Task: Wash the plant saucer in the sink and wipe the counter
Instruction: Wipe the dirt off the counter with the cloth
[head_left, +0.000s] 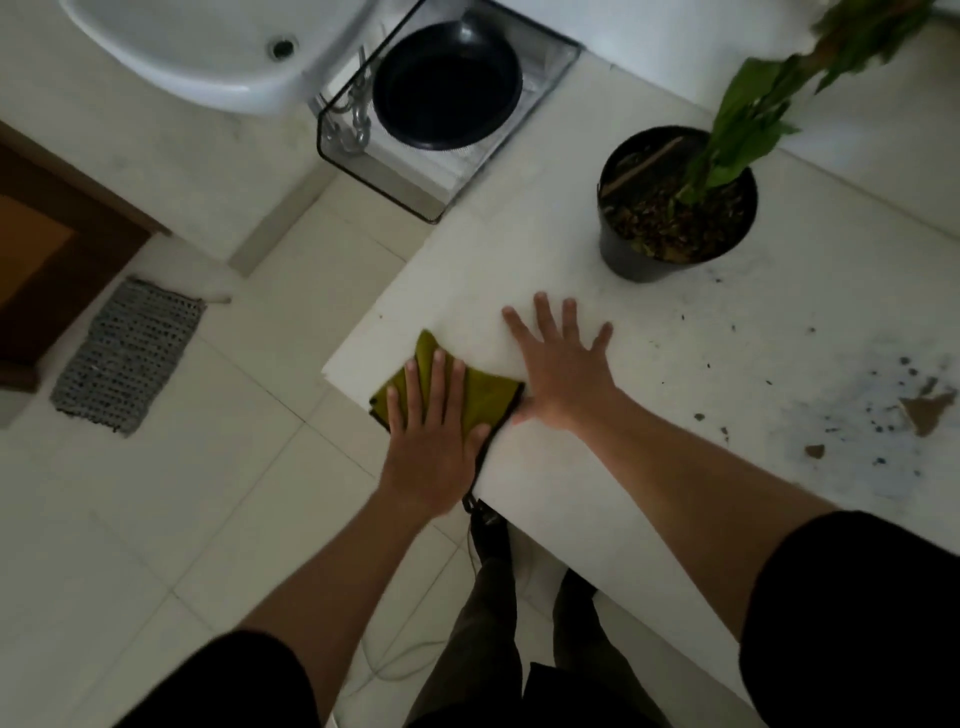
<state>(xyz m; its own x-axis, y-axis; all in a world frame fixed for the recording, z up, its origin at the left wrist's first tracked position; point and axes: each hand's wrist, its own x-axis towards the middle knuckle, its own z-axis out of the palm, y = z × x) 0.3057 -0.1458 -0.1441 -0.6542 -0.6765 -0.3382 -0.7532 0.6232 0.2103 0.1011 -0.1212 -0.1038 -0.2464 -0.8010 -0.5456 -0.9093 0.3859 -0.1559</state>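
While the left hand (434, 441) lies flat on the cloth (483, 400), fingers straight and pressing rather than curled round it, the right hand (563, 374) is spread open on the bare counter (675, 332) just beside it, holding nothing. The wiping looks barely begun: the cloth sits at the near left corner, and the soil (883, 410) is scattered well apart from it, off to the right past the pot (628, 249). To do this well I'd keep the palm flat, so the whole fold bears down, and lead with the long folded edge. Draw the crumbs into one heap rather than flicking them over the edge onto the floor. The right hand lies between the cloth and the dirt, so it must lift clear, or cup at the rim to catch what gets swept. The pot wants lifting or going round, as grit likely sits by its base. The cloth is folded to a rough oblong. Its long axis runs along the near edge of the counter, from the corner toward the right hand, and one corner pokes away toward the far side. The saucer (447, 88) is not on the counter. It rests open side up in a wire rack (550, 62) beside the sink (208, 57), and being round it has no long axis to speak of.
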